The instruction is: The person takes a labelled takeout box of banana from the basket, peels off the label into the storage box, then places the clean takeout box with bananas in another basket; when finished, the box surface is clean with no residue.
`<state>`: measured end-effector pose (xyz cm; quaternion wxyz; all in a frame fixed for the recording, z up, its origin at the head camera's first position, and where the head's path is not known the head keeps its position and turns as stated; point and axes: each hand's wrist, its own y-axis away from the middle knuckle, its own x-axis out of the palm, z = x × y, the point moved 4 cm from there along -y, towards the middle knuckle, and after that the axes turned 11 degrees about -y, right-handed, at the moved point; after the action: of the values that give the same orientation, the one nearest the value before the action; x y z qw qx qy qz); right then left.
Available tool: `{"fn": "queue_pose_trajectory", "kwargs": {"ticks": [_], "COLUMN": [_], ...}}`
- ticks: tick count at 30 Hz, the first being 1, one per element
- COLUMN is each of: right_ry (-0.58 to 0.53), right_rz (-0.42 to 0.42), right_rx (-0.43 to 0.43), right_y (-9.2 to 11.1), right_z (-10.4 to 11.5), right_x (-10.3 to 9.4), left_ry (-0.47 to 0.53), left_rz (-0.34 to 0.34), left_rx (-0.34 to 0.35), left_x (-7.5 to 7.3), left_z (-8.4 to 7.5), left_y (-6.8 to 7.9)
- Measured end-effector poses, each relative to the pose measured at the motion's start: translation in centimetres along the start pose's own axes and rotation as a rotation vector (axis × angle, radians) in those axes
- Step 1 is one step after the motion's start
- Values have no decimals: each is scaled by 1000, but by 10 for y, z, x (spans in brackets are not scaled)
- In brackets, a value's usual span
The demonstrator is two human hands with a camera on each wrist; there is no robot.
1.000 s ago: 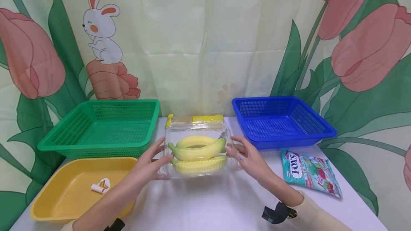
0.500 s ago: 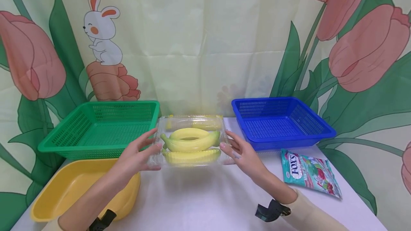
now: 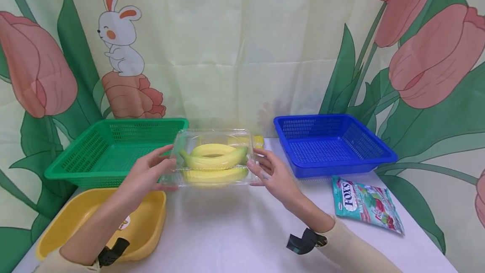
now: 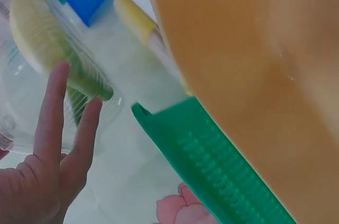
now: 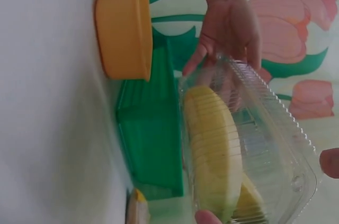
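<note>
Both hands hold a clear plastic clamshell box [image 3: 217, 134] raised over the table, one at each end. Several yellow bananas [image 3: 212, 161] with green tips lie inside it. My left hand [image 3: 145, 169] grips the left end, thumb on the near side; in the left wrist view two fingers of that left hand [image 4: 47, 166] stretch along the plastic. On the other end, my right hand [image 3: 274, 176] holds with its thumb in front. The right wrist view shows the box [image 5: 254, 113] tilted, a banana [image 5: 212, 150] against its ribbed wall.
At the back left stands a green basket [image 3: 57, 172], with a yellow tub [image 3: 155, 235] in front holding a small banana-printed piece [image 3: 125, 223]. A blue basket [image 3: 333, 167] is at the back right, a FOX'S candy bag [image 3: 367, 203] before it. Behind the box lies a yellow packet [image 3: 259, 141].
Both hands have carried the box leftward and a little upward in the head view, from the table's middle closer to the green basket. The baskets and candy bag stay put.
</note>
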<state>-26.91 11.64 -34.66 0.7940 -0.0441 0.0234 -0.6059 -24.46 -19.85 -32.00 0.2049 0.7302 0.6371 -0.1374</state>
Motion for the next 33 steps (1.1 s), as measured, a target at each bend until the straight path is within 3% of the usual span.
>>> {"fn": "queue_pose_trajectory", "kwargs": {"ticks": [21, 27, 33], "right_ry": [-64, -89, -90], "right_rz": [14, 35, 55], "right_rx": [-44, -53, -41], "right_y": [-38, -47, -55], "right_z": [0, 1, 0], "right_x": [48, 62, 73], "left_ry": [25, 60, 127], "left_rz": [-100, -140, -130], "left_rx": [-28, -4, -7], "left_x": [-53, -70, -88], "left_z": [20, 27, 35], "left_y": [-16, -20, -21]}}
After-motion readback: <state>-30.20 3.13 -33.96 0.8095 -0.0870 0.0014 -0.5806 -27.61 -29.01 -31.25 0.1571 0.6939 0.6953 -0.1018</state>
